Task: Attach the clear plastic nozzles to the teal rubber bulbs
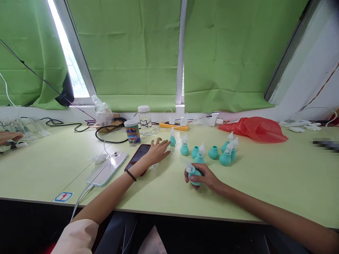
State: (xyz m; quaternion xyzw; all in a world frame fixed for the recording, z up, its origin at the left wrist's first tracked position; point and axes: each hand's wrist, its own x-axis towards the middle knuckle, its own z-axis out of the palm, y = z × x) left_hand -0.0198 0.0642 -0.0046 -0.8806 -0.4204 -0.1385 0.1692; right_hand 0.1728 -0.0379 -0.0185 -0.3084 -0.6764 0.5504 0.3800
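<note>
My right hand point(202, 176) is wrapped round a teal squeeze bulb point(195, 176), which looks like part of a nasal aspirator, with a translucent piece at its mouth. Fingers spread, my left hand point(159, 151) reaches over the table beside a small teal bulb with a clear pointed nozzle point(172, 140); whether the fingertips touch it I cannot tell. Further right stand another nozzle-topped bulb point(184, 149) and an open-mouthed bulb point(213, 152) without a nozzle. A cluster of several more bulbs with nozzles point(225, 158) stands beyond my right hand.
Under my left forearm lies a dark-screened phone point(137, 157), beside a pale phone point(108, 169) with a white cable. A printed tub point(132, 132), a lidded clear jar point(144, 120) and an orange power strip point(173, 126) line the back. A red plastic bag point(253, 128) lies at back right.
</note>
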